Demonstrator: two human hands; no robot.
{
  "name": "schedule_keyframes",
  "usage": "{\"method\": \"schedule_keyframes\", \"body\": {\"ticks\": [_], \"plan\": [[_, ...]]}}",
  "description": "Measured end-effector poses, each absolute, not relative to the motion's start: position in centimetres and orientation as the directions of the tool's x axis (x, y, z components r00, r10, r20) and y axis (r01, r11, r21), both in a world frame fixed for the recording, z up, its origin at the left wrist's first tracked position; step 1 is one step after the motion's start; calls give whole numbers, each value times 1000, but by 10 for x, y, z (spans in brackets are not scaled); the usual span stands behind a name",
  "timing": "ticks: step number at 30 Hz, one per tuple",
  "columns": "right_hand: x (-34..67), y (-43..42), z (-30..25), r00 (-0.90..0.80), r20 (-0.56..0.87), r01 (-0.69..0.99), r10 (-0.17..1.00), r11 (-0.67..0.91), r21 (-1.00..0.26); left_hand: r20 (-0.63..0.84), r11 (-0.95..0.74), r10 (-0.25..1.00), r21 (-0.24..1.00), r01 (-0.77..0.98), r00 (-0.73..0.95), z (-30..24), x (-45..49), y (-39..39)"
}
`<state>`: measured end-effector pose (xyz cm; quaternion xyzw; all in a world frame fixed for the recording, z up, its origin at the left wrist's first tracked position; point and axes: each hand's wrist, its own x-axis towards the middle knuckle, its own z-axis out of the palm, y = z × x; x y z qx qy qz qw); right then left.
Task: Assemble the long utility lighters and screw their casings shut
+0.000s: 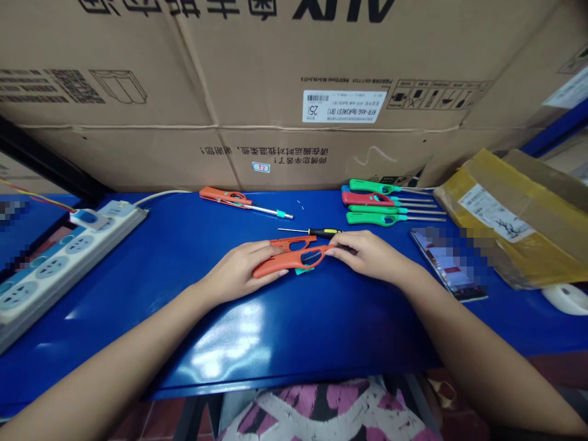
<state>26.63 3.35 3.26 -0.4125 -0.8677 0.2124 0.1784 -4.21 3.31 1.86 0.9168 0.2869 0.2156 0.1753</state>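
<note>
My left hand (239, 269) is wrapped over the rear of an orange lighter casing (275, 262) with an oval opening, low over the blue table. With its thumb and fingers, my right hand (362, 254) pinches the front end of the same casing. A second orange casing piece (298, 242) lies just behind it, partly hidden by the left fingers. A bit of teal plastic (304, 270) shows under the front casing. Just beyond, a screwdriver (324, 232) with a black and yellow handle points left. Farther back lies an orange lighter body (225, 196) with a metal tube (264, 210) alongside.
Several green and red long-necked lighters (374, 218) lie at the back right. Near them are a phone (448, 263), a yellow-taped box (491, 220) and a white rounded object (566, 299). A power strip (68, 260) runs along the left. A large cardboard box (257, 79) walls the back.
</note>
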Motion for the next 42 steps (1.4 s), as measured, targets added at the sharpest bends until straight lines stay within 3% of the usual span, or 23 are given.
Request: {"method": "schedule_keyframes", "body": {"ticks": [10, 14, 23, 28, 33, 39, 42], "plan": [[261, 34, 33, -565, 164, 563, 809, 523, -640, 238, -763, 593, 471, 443, 769, 24, -41, 30], [266, 34, 30, -611, 114, 623, 783, 565, -541, 184, -710, 644, 503, 492, 742, 30, -42, 29], [271, 39, 26, -645, 166, 661, 746, 653, -370, 175, -791, 520, 467, 395, 836, 29, -42, 27], [268, 37, 33, -619, 262, 635, 740, 668, -387, 228, -819, 502, 436, 373, 835, 31, -41, 22], [268, 34, 36, -636, 216, 657, 741, 666, -353, 295, -852, 456, 419, 316, 840, 31, -38, 18], [262, 28, 36, -666, 220, 633, 713, 696, -340, 347, -918, 366, 289, 273, 864, 31, -31, 14], [256, 23, 36, -709, 153, 614, 688, 710, -345, 364, -914, 354, 329, 237, 861, 32, -30, 11]]}}
